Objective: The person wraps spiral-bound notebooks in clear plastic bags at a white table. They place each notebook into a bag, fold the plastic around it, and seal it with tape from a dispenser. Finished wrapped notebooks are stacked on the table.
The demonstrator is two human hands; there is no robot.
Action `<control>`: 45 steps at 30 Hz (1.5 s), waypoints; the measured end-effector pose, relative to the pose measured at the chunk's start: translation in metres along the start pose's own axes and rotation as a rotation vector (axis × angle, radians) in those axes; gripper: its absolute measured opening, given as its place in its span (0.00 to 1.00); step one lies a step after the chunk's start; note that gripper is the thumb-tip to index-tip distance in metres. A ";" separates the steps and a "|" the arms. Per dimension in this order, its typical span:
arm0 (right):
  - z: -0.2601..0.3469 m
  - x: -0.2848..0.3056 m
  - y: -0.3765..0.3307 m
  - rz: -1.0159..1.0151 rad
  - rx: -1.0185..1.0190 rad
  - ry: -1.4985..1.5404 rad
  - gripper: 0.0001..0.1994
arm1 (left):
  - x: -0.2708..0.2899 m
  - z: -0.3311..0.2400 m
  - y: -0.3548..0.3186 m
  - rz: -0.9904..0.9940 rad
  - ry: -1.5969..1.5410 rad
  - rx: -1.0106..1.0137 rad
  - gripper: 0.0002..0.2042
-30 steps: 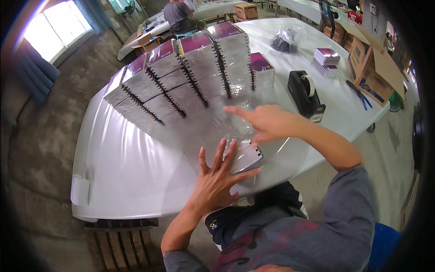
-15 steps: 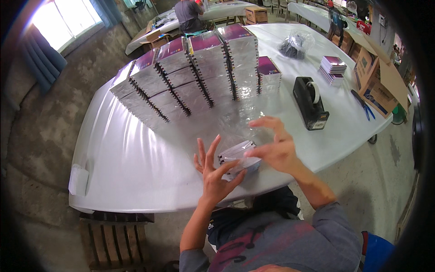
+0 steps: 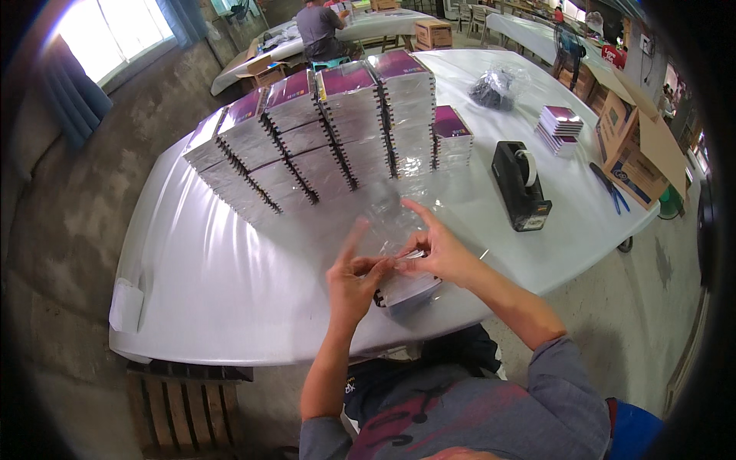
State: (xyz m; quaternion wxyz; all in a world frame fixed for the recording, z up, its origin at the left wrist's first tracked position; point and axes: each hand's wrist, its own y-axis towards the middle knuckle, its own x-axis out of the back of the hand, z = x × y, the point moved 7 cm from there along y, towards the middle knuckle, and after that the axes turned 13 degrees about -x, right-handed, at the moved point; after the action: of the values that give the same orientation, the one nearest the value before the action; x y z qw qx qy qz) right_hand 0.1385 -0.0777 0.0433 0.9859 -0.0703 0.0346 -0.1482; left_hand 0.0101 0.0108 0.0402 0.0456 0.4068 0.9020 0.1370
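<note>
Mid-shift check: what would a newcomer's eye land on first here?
Tall stacks of purple-covered spiral-bound notebooks dominate the far left of the white table. Nearer, the left hand and right hand meet over a white-topped bundle near the front edge. A black tape dispenser stands to their right.

Daylight enters through a bright rectangular window [image 3: 111, 37] at the upper left, its panes overexposed to white. Pale glare streaks the glossy white-covered table [image 3: 176, 295] at left centre, and small highlights dot the transparent plastic film [image 3: 385, 215] near mid-frame. The mottled grey-brown wall [image 3: 149, 130] at left is dim. A raised finger of the bare left hand [image 3: 353, 287] is motion-blurred; fisheye distortion bows the table's edges, and black vignetting darkens the corners.
</note>
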 end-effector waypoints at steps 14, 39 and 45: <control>0.012 0.015 0.016 0.266 -0.188 -0.190 0.15 | -0.004 -0.010 -0.001 0.079 0.179 -0.030 0.55; 0.005 0.009 0.015 0.087 -0.111 -0.326 0.11 | 0.008 -0.021 0.023 -0.060 0.470 -0.273 0.10; 0.017 0.008 0.006 -0.022 -0.029 -0.439 0.10 | 0.011 -0.029 0.016 0.070 0.259 -0.106 0.11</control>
State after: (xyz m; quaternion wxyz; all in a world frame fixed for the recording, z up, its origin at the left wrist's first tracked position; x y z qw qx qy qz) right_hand 0.1494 -0.0725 0.0593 0.9670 -0.1155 -0.1794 -0.1393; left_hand 0.0087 0.0228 0.0732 -0.0547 0.4140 0.8771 0.2374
